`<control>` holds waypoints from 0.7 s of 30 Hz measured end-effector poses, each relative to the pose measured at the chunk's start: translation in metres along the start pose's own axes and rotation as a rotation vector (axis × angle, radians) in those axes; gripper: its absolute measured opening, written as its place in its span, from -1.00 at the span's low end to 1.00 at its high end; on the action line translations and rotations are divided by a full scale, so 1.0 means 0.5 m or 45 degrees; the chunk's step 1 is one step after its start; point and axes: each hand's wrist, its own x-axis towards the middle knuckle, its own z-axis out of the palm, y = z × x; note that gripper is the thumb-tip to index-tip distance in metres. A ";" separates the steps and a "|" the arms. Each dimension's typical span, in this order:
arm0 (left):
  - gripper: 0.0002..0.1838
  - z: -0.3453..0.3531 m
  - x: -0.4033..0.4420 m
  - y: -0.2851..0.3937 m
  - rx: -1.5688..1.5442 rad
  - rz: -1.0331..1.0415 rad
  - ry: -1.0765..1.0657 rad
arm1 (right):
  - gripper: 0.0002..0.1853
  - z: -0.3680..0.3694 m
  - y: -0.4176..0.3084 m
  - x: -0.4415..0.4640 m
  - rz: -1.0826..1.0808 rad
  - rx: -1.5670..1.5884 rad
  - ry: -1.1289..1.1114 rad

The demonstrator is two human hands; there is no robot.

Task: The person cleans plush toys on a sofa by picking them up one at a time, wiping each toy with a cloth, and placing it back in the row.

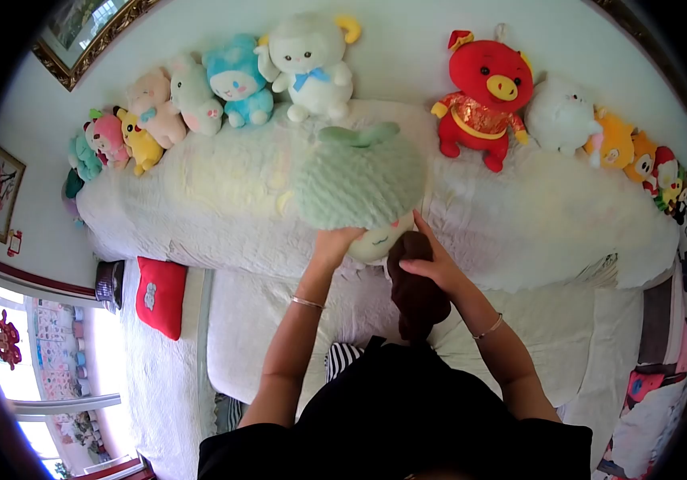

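In front of me, at the sofa back, is a plush toy (359, 178) with a fuzzy pale-green top, a leaf-like stalk and a cream face below. My left hand (339, 245) grips its lower left side; the fingertips are hidden behind it. On the lower right, my right hand (437, 264) holds a dark brown cloth (419, 300) with the thumb over it, close against the toy's face. The cloth hangs down toward my lap. Part of the toy's face is covered by the cloth.
Along the top of the light-covered sofa (223, 188) sit several plush toys, among them a white sheep (309, 68) and a red pig (483, 100). A red cushion (161, 298) lies at the left. Framed pictures hang on the wall.
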 end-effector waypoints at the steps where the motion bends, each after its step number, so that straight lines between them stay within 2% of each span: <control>1: -0.56 0.000 0.021 0.004 -0.005 0.016 -0.002 | 0.08 -0.006 0.000 0.016 -0.075 -0.103 0.038; 3: -0.55 0.002 0.092 0.019 -0.004 -0.035 -0.025 | 0.06 -0.018 -0.017 0.058 -0.069 0.006 0.073; 6: -0.57 0.015 0.209 0.052 0.055 0.283 -0.149 | 0.04 -0.031 -0.080 0.124 -0.145 0.110 0.222; 8: -0.81 0.048 0.262 0.116 -0.360 0.223 -0.036 | 0.03 -0.041 -0.117 0.165 -0.146 0.193 0.253; 9: -0.81 0.049 0.290 0.134 -0.364 0.247 -0.038 | 0.03 -0.044 -0.135 0.183 -0.125 0.288 0.284; 11: -0.74 0.052 0.340 0.166 -0.230 0.023 -0.159 | 0.01 -0.062 -0.133 0.232 -0.184 0.266 0.345; 13: -0.69 0.066 0.389 0.163 -0.335 0.124 -0.170 | -0.01 -0.088 -0.120 0.286 -0.323 0.307 0.333; 18: -0.49 0.085 0.500 0.127 -0.184 0.184 -0.323 | 0.00 -0.115 -0.104 0.346 -0.306 0.418 0.399; 21: -0.43 0.086 0.526 0.111 -0.277 0.161 -0.414 | 0.02 -0.150 -0.064 0.401 -0.290 0.387 0.471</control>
